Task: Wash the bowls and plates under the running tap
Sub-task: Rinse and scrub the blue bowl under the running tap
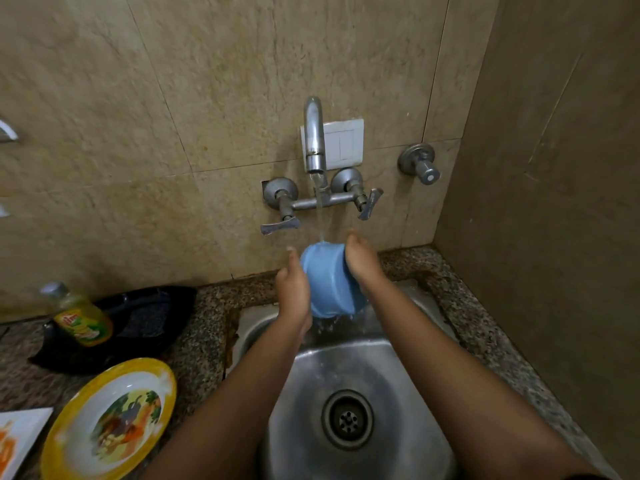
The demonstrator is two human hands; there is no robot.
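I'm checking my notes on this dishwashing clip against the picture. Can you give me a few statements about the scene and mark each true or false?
1. Both hands hold a blue bowl under the stream from the tap. True: the left hand and the right hand are on either side of it.
2. The tap is turned off. False: water runs from the spout onto the bowl.
3. A yellow-rimmed plate lies on the counter left of the sink. True.
4. The dish soap bottle stands inside the sink. False: it is on the counter, left of the sink, beside a black pan.
5. The sink basin is piled with plates. False: its drain is in plain view, with no dishes lying in the basin.
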